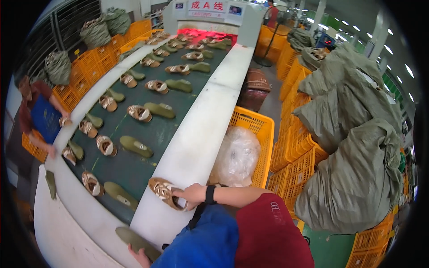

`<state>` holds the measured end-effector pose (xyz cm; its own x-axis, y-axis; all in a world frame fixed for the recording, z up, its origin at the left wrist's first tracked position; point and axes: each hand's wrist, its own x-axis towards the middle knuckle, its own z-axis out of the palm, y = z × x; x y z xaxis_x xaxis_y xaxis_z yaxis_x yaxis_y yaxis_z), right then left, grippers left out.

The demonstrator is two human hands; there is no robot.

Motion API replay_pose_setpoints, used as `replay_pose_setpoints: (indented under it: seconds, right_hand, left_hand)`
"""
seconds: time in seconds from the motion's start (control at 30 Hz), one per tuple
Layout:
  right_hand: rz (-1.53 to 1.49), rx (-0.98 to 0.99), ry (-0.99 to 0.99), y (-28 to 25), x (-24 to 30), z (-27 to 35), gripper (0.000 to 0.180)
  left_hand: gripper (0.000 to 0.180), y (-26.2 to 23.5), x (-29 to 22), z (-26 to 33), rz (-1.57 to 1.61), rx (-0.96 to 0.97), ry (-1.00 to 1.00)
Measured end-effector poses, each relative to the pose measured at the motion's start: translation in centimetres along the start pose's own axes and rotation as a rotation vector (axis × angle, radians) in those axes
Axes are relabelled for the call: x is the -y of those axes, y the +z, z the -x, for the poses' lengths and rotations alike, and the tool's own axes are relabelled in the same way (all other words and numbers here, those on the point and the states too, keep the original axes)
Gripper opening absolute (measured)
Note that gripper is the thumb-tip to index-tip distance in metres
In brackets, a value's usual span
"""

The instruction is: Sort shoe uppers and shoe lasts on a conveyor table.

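Note:
My right hand (pixel 195 194) grips the opening of a tan and white shoe upper (pixel 160 187), which lies on the white ledge (pixel 178 154) along the belt. Lower down, near the end of the ledge, my left hand (pixel 141 256) is closed round an olive-green shoe sole (pixel 132 237); part of that hand is cut off by my blue apron (pixel 201 239). On the dark green conveyor belt (pixel 114 163), shoe uppers and olive soles lie in pairs. Closest to me are one upper (pixel 92 183) and one sole (pixel 120 195), side by side.
Across the belt a person (pixel 42 105) in a blue apron holds a shoe. A single sole (pixel 50 184) lies on the far ledge. At my right stand a yellow crate (pixel 264 154) with clear plastic bags, stacked crates (pixel 292 178) and grey-green sacks (pixel 353 187). A red-lit machine opening (pixel 205 32) spans the belt's far end.

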<state>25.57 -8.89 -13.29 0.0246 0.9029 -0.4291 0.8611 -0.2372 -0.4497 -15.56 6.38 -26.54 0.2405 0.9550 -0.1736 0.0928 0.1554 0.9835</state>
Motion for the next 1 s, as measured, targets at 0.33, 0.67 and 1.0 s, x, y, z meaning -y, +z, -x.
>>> replay_pose_setpoints:
  seconds: [0.33,0.67,1.0]
  right_hand:
    - [0.003,-0.327,-0.051,4.7,0.2,0.8,0.031]
    - [-0.656,-0.608,-0.183,0.6,3.6,1.4,0.024]
    - [-0.624,-0.587,-0.412,2.5,5.8,2.1,0.033]
  left_hand:
    - [0.074,13.1,-8.9,-0.6,-0.157,0.561,-0.271]
    - [0.081,13.3,-13.9,-0.8,-0.96,0.547,0.269]
    - [0.04,15.3,-14.8,-0.6,0.249,0.588,-0.138]
